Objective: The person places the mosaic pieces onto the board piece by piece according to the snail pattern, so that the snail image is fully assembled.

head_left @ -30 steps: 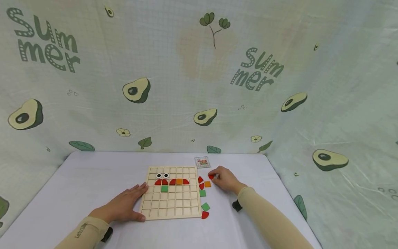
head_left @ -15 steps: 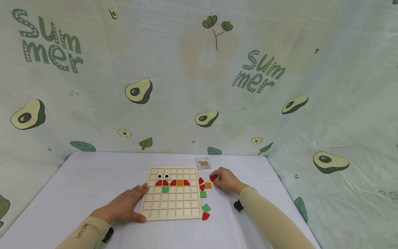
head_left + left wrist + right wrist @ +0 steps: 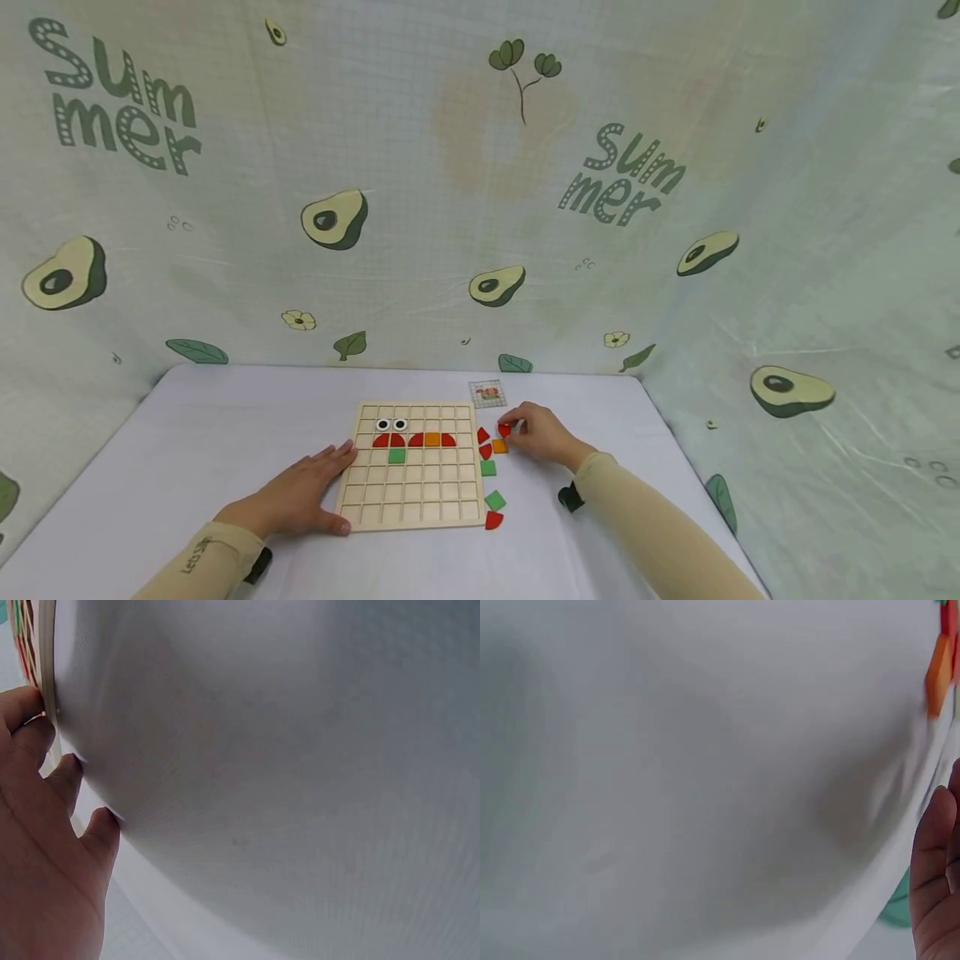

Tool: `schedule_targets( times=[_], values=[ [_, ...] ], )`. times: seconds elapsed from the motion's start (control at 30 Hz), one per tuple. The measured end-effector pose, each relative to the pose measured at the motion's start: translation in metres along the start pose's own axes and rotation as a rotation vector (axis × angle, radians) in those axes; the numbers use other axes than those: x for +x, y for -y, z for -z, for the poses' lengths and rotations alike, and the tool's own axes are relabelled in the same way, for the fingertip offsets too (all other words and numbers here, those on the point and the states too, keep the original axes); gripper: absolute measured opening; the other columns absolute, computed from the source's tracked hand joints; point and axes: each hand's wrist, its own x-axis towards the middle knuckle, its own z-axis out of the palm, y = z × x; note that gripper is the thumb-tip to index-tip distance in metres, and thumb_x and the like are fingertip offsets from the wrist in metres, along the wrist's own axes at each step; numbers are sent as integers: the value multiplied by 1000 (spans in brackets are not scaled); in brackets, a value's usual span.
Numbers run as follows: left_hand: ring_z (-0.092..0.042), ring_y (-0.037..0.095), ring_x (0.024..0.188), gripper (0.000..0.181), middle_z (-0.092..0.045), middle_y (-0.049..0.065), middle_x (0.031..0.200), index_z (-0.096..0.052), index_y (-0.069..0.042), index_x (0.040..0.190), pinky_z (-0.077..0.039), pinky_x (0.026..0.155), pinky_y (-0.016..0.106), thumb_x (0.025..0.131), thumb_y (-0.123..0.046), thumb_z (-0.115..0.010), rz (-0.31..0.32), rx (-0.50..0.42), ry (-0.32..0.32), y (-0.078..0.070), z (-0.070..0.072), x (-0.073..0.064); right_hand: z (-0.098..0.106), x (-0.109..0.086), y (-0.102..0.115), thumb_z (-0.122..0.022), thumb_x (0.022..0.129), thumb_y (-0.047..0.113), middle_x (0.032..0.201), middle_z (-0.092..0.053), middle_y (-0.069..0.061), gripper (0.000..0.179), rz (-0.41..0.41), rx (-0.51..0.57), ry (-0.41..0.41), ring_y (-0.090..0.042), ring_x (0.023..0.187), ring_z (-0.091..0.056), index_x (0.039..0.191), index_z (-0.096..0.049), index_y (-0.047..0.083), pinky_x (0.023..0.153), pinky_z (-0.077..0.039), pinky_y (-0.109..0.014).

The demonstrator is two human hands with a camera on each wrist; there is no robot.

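Sleeves (image 3: pixel 198 562): beige, nearest, short of the grid board (image 3: pixel 420 492); black device (image 3: pixel 571 498) at right wrist.
Near right corner: red quarter-round (image 3: pixel 494 520) just outside the grid board; tilted green square (image 3: pixel 495 500) just beyond.
Left hand (image 3: pixel 296 493): set against left edge of the grid board, fingers spread, thumb apart at near corner.
Right edge: flat green square (image 3: pixel 488 468), then two red tiles (image 3: pixel 486 451) and orange square (image 3: pixel 500 447), lying between grid board and right hand (image 3: pixel 543 433).
Board face: pale, ridged cells; green tile (image 3: pixel 397 456), then row of four reds and one orange, then two eye discs (image 3: pixel 400 425).
Right fingers: right of the grid board, pinching red piece (image 3: pixel 504 431).
Red piece: curved edge showing, partly covered by fingers, near orange square; contact with tabletop not determinable.
Far right corner: picture card (image 3: pixel 488 393), just beyond the grid board.
Backdrop (image 3: pixel 420 317): well beyond, avocado-printed cloth.
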Motion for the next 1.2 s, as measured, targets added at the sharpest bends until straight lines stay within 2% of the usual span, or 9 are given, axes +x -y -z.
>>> schedule_targets(
  times=[0.23,0.4,0.57,0.7,0.93,1.2],
  values=[
    [-28,42,144,116,-32,15,159,-42,-2,150,-23,114,64,61,-60,-87,-6,-6,-1,-1,2,-2,-23,10,41,-76,87,13,98,-60,6,28,95,19,64,-13,77,-54,114,-75,19,63,-51,-23],
    [-28,42,144,116,-32,14,159,-42,-2,150,-23,114,64,60,-60,-87,4,-6,-3,-2,2,-2,-46,18,75,-76,88,17,99,-61,10,27,183,-4,103,-8,80,-53,114,-75,20,69,-50,-21],
    [-28,42,144,115,-32,14,159,-42,-3,150,-23,115,63,60,-59,-88,7,-5,0,-4,3,-2,-62,23,98,-74,90,19,102,-61,14,27,260,-48,132,-5,84,-51,117,-75,21,74,-47,-19],
    [-28,43,143,116,-32,16,159,-42,-1,150,-23,114,63,60,-59,-88,-1,-6,0,-4,3,-2,-70,25,106,-71,88,14,104,-62,10,29,293,-80,126,-5,83,-51,116,-75,20,73,-46,-19],
    [-28,40,144,116,-31,13,160,-42,-3,150,-22,116,61,60,-60,-87,0,4,-6,-2,1,-1,-77,26,107,-72,89,19,105,-62,12,27,326,-176,91,-3,83,-52,116,-75,22,76,-47,-17],
    [-29,42,144,116,-31,15,159,-42,-2,150,-23,114,63,60,-61,-87,-26,1,-17,1,0,-2,-77,26,108,-73,89,20,105,-63,13,27,320,-164,88,-2,81,-51,116,-75,21,75,-47,-18]
  ],
)
